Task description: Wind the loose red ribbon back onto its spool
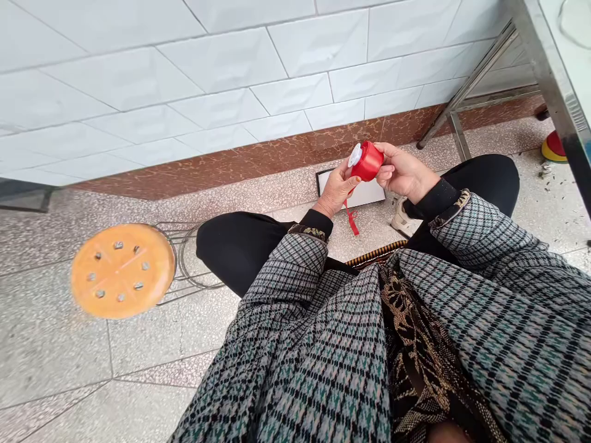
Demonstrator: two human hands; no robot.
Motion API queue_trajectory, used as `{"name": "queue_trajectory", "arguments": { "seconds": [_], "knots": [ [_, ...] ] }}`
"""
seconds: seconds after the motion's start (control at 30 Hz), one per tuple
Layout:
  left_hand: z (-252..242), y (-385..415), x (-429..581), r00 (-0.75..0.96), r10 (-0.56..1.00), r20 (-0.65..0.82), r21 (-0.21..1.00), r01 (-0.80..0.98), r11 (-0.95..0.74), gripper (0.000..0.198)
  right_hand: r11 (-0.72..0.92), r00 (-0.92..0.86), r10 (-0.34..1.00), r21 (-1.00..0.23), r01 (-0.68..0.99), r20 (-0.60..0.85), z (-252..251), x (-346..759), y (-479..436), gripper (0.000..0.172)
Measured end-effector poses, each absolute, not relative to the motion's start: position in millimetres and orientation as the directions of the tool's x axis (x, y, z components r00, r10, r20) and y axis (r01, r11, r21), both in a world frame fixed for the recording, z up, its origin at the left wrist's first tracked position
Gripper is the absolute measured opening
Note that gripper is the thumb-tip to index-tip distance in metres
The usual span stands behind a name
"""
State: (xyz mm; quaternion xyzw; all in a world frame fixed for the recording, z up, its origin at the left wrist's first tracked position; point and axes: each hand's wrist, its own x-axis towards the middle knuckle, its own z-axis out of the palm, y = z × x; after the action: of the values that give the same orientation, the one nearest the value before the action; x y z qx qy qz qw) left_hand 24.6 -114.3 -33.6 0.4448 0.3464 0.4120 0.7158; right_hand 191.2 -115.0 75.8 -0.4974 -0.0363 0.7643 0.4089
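Observation:
Between my two hands is a roll of red ribbon [369, 161] on a white spool, tilted so that the white end faces left. My left hand [336, 189] grips the spool's left side, thumb along its lower edge. The fingers of my right hand [406, 172] close on the roll's right side. A loose red ribbon end [353, 223] hangs below my left hand. Under the hands, a white board with a dark edge [367, 195] lies on the floor, partly hidden by them.
An orange round stool [122, 271] with wire legs stands on the speckled floor to the left. A metal-framed table [549, 74] is at the right. Ahead runs a white tiled wall [318, 43]. A red and yellow object [554, 147] sits beneath the table.

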Motion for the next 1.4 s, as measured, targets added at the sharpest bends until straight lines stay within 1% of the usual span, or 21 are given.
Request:
{"name": "queue_trajectory", "arguments": {
  "seconds": [0.1, 0.23, 0.37, 0.47, 0.57, 0.67, 0.77, 0.83, 0.9, 0.93, 1.0, 1.07, 1.17, 1.27, 1.33, 1.4],
  "knots": [
    [-31, -115, 24, 0.447, 0.89, -0.091, 0.918, -0.308, 0.249, 0.097, -0.7, -0.234, 0.626, -0.404, -0.589, -0.744, 76, 192, -115, 0.011],
    [-33, -114, 26, 0.427, 0.904, -0.028, 0.911, -0.36, 0.199, 0.097, -0.732, -0.315, 0.596, -0.339, -0.59, -0.738, 74, 196, -113, 0.014],
    [-43, -107, 26, 0.4, 0.916, -0.025, 0.921, -0.348, 0.177, 0.099, -0.737, -0.382, 0.603, -0.307, -0.602, -0.701, 72, 197, -111, 0.015],
    [-48, -101, 24, 0.383, 0.924, -0.004, 0.938, -0.32, 0.136, 0.103, -0.743, -0.372, 0.579, -0.282, -0.607, -0.726, 77, 195, -111, 0.019],
    [-48, -97, 21, 0.38, 0.922, 0.071, 0.952, -0.301, 0.051, 0.112, -0.742, -0.342, 0.551, -0.26, -0.618, -0.761, 85, 192, -112, 0.023],
    [-46, -96, 20, 0.369, 0.925, 0.095, 0.955, -0.295, 0.02, 0.115, -0.739, -0.314, 0.549, -0.275, -0.614, -0.774, 93, 188, -114, 0.022],
    [-45, -99, 21, 0.322, 0.947, 0.014, 0.951, -0.296, 0.087, 0.103, -0.716, -0.294, 0.593, -0.323, -0.619, -0.75, 94, 181, -121, 0.031],
    [-44, -103, 24, 0.289, 0.957, -0.034, 0.944, -0.306, 0.126, 0.091, -0.663, -0.276, 0.682, -0.413, -0.624, -0.677, 90, 175, -127, 0.031],
    [-40, -107, 26, 0.272, 0.96, -0.061, 0.938, -0.315, 0.148, 0.08, -0.59, -0.205, 0.766, -0.541, -0.599, -0.609, 83, 169, -132, 0.023],
    [-38, -109, 28, 0.27, 0.96, -0.07, 0.935, -0.318, 0.157, 0.076, -0.559, -0.158, 0.792, -0.597, -0.576, -0.589, 78, 167, -133, 0.022],
    [-34, -112, 30, 0.283, 0.956, -0.082, 0.931, -0.32, 0.174, 0.07, -0.527, -0.09, 0.812, -0.658, -0.537, -0.577, 71, 167, -131, 0.023],
    [-33, -113, 32, 0.306, 0.949, -0.081, 0.933, -0.311, 0.18, 0.068, -0.533, -0.07, 0.802, -0.658, -0.532, -0.593, 68, 172, -125, 0.019],
    [-35, -111, 31, 0.322, 0.947, -0.015, 0.952, -0.283, 0.111, 0.074, -0.603, -0.118, 0.747, -0.592, -0.535, -0.654, 70, 184, -116, 0.014],
    [-40, -108, 30, 0.338, 0.939, 0.065, 0.961, -0.274, 0.033, 0.086, -0.693, -0.211, 0.681, -0.525, -0.493, -0.701, 73, 193, -111, 0.017],
    [-42, -108, 29, 0.347, 0.935, 0.074, 0.958, -0.287, 0.031, 0.09, -0.728, -0.257, 0.657, -0.508, -0.459, -0.709, 75, 195, -112, 0.019],
    [-41, -110, 28, 0.341, 0.939, 0.053, 0.951, -0.304, 0.056, 0.088, -0.733, -0.273, 0.662, -0.527, -0.43, -0.698, 77, 192, -115, 0.021]
  ]
}}
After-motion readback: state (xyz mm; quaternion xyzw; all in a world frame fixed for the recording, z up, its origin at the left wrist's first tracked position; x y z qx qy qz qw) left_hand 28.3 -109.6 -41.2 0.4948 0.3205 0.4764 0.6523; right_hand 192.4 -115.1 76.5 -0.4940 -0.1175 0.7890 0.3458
